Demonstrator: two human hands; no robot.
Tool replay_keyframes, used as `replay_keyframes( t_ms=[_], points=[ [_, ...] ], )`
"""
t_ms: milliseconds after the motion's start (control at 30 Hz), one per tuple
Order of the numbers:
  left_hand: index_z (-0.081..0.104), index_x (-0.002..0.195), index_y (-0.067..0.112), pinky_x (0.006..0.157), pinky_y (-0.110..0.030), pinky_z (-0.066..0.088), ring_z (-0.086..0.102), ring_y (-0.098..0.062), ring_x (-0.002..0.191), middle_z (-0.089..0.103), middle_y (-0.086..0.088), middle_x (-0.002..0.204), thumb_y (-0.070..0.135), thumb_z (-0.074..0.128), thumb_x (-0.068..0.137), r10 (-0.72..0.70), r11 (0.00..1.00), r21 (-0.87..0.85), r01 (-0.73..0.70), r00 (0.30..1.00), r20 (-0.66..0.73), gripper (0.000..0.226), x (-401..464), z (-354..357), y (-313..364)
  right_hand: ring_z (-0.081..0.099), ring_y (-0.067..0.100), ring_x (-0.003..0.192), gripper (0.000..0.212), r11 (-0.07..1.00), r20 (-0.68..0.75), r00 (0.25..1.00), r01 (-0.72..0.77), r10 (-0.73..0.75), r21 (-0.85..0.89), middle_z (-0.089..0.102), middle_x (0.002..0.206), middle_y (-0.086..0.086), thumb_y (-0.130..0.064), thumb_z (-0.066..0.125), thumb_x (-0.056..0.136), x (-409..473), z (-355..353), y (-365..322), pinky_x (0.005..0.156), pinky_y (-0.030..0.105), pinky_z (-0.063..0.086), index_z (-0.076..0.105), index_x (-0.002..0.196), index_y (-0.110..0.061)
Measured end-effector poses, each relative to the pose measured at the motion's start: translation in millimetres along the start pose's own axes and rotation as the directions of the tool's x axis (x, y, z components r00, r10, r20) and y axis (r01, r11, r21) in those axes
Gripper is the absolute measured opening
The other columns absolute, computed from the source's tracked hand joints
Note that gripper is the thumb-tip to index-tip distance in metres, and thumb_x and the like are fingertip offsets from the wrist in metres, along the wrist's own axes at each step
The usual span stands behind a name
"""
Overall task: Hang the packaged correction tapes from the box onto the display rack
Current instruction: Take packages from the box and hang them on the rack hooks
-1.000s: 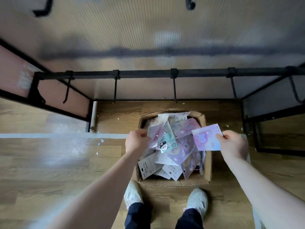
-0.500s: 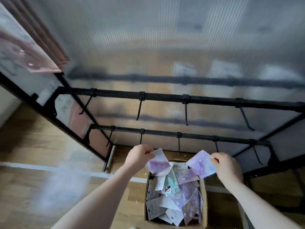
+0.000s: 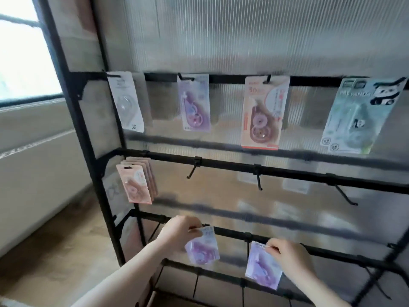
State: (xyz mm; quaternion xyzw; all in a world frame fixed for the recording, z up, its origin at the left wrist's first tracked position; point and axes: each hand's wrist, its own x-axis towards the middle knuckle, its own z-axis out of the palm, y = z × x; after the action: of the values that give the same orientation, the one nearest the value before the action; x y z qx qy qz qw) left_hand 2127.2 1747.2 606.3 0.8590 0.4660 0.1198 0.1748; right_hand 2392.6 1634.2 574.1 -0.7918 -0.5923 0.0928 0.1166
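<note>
Two purple packs at the third rail

My left hand [image 3: 180, 232] pinches one purple carded correction tape [image 3: 202, 249] by its top, my right hand [image 3: 287, 254] pinches another [image 3: 262, 269], hang-holes up to meet the black metal rack's [image 3: 287, 171] hooks.

White package [image 3: 127, 103], leftmost on the top rail [image 3: 221, 79]: "36" at its lower corner.
Pink package [image 3: 264, 114], third along the top rail: "30" near its top.
Green panda package [image 3: 356, 116], rightmost on the top rail: "PANDA"; the letters before it are blurred.
Other packages: print unreadable.
</note>
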Motion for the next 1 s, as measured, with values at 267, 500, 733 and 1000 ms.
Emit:
replay_keyframes(
  t_ms=[267, 500, 733, 1000],
  points=[
    [0.070, 0.102, 0.017, 0.066, -0.016, 0.038, 0.059, -0.009, 0.080, 0.068, 0.006, 0.094, 0.030, 0.065, 0.086, 0.080, 0.996, 0.042, -0.074, 0.979, -0.187, 0.021, 3, -112, 22, 0.060, 0.013, 0.071, 0.024, 0.988, -0.161, 0.976, 0.152, -0.145, 0.029, 0.063, 0.078, -0.004, -0.029, 0.051, 0.094, 19, -86, -53, 0.057, 0.023, 0.038, 0.064, 0.079, -0.015],
    [0.073, 0.093, 0.015, 0.066, -0.020, 0.045, 0.060, -0.007, 0.072, 0.064, 0.011, 0.078, 0.020, 0.074, 0.078, 0.126, 0.981, -0.095, -0.171, 0.924, -0.361, 0.016, 16, -188, 41, 0.060, 0.008, 0.074, 0.012, 0.949, -0.340, 0.912, 0.288, -0.230, 0.132, 0.067, 0.081, -0.009, -0.024, 0.061, 0.089, 27, -139, -84, 0.070, 0.030, 0.050, 0.071, 0.084, -0.018],
    [0.071, 0.089, 0.022, 0.053, -0.003, 0.037, 0.052, 0.015, 0.053, 0.059, 0.021, 0.067, 0.014, 0.074, 0.078, 0.172, 0.939, -0.173, -0.296, 0.845, -0.507, 0.014, 29, -251, 50, 0.064, 0.012, 0.077, 0.009, 0.927, -0.424, 0.870, 0.342, -0.251, 0.153, 0.070, 0.082, -0.006, -0.018, 0.065, 0.086, 39, -172, -104, 0.074, 0.033, 0.052, 0.073, 0.083, -0.015],
    [0.072, 0.089, 0.017, 0.078, -0.026, 0.051, 0.062, -0.008, 0.077, 0.068, 0.006, 0.083, 0.013, 0.078, 0.073, 0.154, 0.884, -0.260, -0.389, 0.766, -0.624, 0.017, 56, -296, 62, 0.061, 0.013, 0.084, 0.015, 0.933, -0.463, 0.854, 0.334, -0.239, 0.135, 0.069, 0.095, -0.003, -0.018, 0.065, 0.086, 55, -191, -107, 0.078, 0.031, 0.050, 0.073, 0.097, -0.012]
  ],
)
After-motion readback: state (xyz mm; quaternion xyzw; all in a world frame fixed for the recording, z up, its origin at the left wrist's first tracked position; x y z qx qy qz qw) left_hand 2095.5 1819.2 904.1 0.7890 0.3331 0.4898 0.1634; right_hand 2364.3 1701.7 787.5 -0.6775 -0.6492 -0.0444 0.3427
